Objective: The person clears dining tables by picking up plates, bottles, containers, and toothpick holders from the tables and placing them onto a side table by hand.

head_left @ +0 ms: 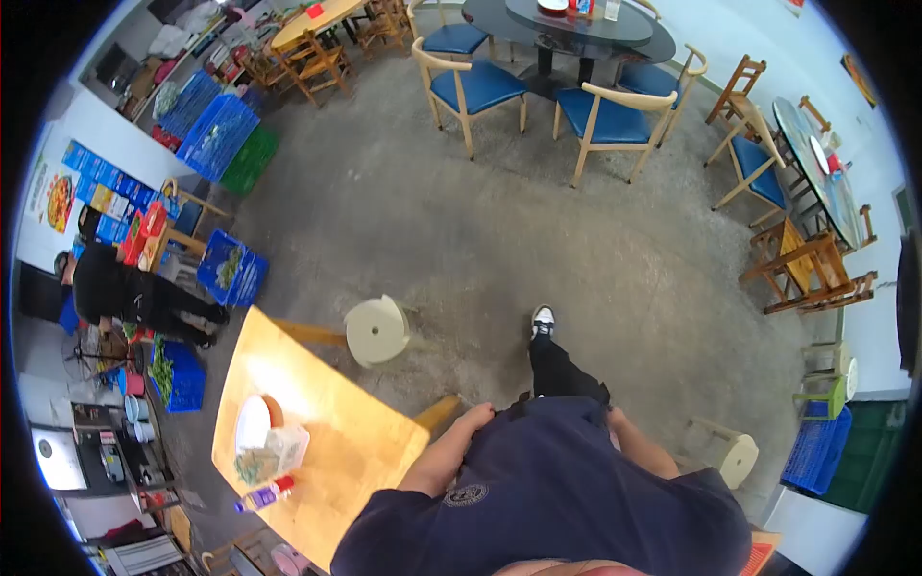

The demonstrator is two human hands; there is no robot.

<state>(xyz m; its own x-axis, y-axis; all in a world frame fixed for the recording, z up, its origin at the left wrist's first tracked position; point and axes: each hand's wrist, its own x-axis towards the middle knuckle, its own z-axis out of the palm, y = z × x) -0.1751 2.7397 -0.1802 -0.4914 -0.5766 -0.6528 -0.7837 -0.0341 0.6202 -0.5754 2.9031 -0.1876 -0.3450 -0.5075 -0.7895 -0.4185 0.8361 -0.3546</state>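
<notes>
My left hand [476, 416] hangs at my hip beside the dark clothing, close to the corner of a light wooden table [336, 432]; its fingers are too small and partly hidden to read. My right forearm [645, 449] reaches down along my other side, and the right hand is mostly hidden behind my body. On the table are a white plate [253, 424], a clear container [286, 446] with something greenish beside it, and a bottle [264, 494] with a purple label and red end. One shoe [543, 320] shows ahead on the grey floor.
A cream stool [376, 331] stands by the table, another stool [738, 459] at right. Blue chairs [477, 86] ring a dark round table [576, 29] ahead. At left, a person in black [120, 288] bends near blue crates [233, 269] holding greens.
</notes>
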